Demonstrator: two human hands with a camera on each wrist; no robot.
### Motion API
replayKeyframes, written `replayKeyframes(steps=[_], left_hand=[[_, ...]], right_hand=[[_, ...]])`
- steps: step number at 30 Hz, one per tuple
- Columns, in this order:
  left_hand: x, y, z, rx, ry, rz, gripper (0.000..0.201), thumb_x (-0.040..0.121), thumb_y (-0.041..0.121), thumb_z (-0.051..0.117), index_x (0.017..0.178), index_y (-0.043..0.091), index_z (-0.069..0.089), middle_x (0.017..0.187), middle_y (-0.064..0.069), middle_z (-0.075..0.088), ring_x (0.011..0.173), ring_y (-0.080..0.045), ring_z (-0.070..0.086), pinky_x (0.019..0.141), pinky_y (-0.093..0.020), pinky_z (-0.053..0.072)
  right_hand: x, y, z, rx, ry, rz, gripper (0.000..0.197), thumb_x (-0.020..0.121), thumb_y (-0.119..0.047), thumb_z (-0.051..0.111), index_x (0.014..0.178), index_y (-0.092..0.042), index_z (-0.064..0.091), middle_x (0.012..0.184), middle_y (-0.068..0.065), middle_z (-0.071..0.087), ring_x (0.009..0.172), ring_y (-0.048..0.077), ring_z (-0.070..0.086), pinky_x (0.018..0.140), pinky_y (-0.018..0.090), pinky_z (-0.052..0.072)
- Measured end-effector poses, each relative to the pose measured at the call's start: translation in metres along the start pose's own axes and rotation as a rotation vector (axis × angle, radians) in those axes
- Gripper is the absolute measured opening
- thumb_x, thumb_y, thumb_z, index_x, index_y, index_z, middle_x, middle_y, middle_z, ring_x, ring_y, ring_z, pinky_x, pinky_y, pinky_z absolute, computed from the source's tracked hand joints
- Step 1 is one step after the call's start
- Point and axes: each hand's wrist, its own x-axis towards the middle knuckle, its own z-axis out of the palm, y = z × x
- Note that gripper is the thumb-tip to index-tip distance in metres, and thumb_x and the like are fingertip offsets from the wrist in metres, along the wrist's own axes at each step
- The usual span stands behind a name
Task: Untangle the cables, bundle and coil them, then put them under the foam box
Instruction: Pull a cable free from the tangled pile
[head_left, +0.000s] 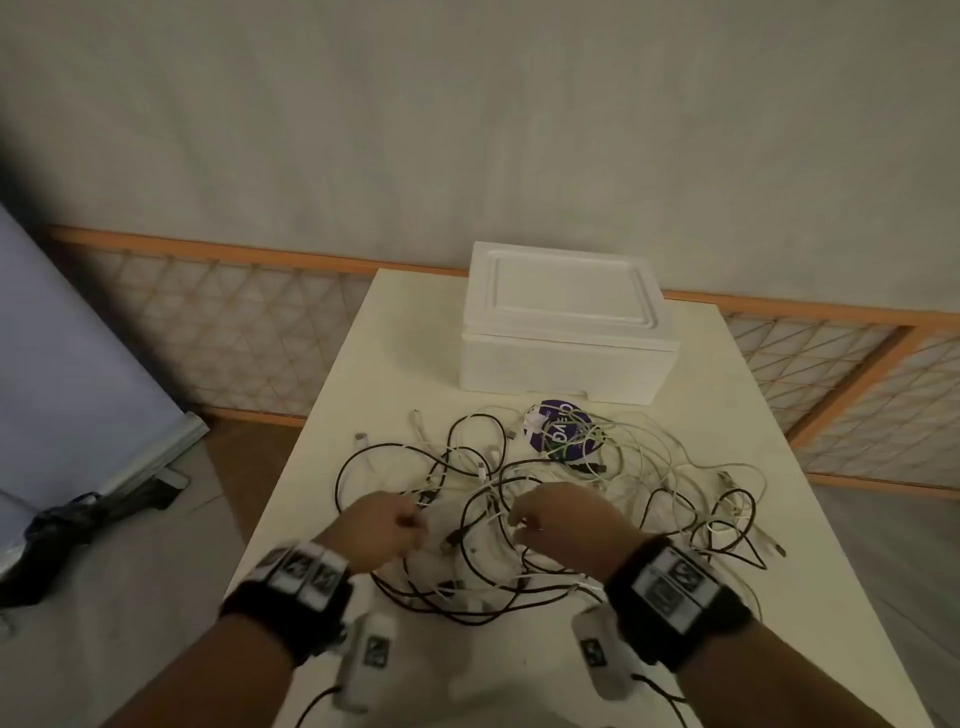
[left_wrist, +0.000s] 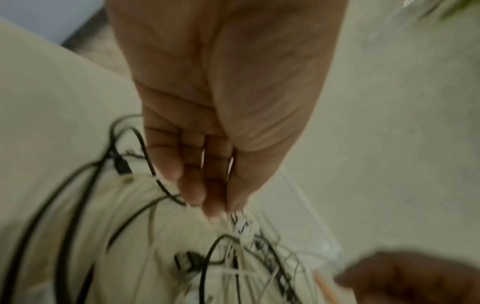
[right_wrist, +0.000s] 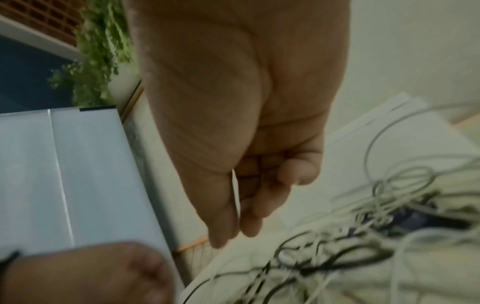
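Cables (head_left: 550, 499) lie in one tangle on the counter (head_left: 405, 364), directly under both hands, foam box (head_left: 566, 338) beyond. Left hand (head_left: 376, 530) fingers (left_wrist: 192, 185) reach down nearly straight, touching strands; right hand (head_left: 566, 525) fingers (right_wrist: 249, 216) hang loosely curled, apparently empty.

Cream table (head_left: 395, 332) w/ white foam box (head_left: 566, 338) at far end, lid on; nearer, black & white cables (head_left: 545, 499) in one loose tangle across the middle, partly over a purple round item (head_left: 558, 431) just in front of the box.
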Motion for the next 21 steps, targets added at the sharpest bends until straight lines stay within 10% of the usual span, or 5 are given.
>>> replayKeyframes(steps=[5,11,15,21], left_hand=[[0.052,0.017,0.037,0.045,0.092,-0.102,0.027,0.087,0.027,0.061,0.113,0.019,0.061,0.111,0.001,0.063,0.104,-0.020,0.060,0.090,-0.032,0.049],[0.067,0.026,0.046,0.104,0.111,-0.010,0.009,0.083,0.025,0.062,0.079,0.028,0.054,0.083,0.004,0.059,0.089,-0.021,0.061,0.074,-0.029,0.044],[0.049,0.046,0.030,-0.255,0.040,0.187,0.017,0.077,0.019,0.076,0.077,0.029,0.062,0.070,0.011,0.063,0.063,-0.001,0.058,0.061,-0.022,0.049],[0.029,0.068,0.016,-0.221,-0.087,0.323,0.020,0.080,0.021,0.075,0.073,0.035,0.063,0.069,0.016,0.062,0.066,0.002,0.056,0.067,-0.016,0.046]], right_hand=[[0.025,-0.023,0.029,0.030,-0.146,-0.064,0.028,0.089,-0.030,0.055,0.113,-0.019,0.065,0.114,0.003,0.064,0.107,0.021,0.057,0.090,0.033,0.045],[0.031,0.003,0.036,0.169,-0.134,0.018,0.031,0.093,-0.034,0.051,0.111,-0.014,0.066,0.111,0.007,0.065,0.104,0.022,0.059,0.086,0.031,0.044],[0.038,0.010,0.018,0.866,-0.022,0.250,0.033,0.097,-0.037,0.047,0.101,-0.007,0.061,0.084,0.008,0.066,0.072,0.020,0.064,0.069,0.036,0.054],[0.040,0.005,-0.025,1.781,0.129,0.319,0.007,0.093,0.002,0.048,0.093,-0.003,0.053,0.067,0.011,0.059,0.053,0.016,0.057,0.055,0.029,0.053]])
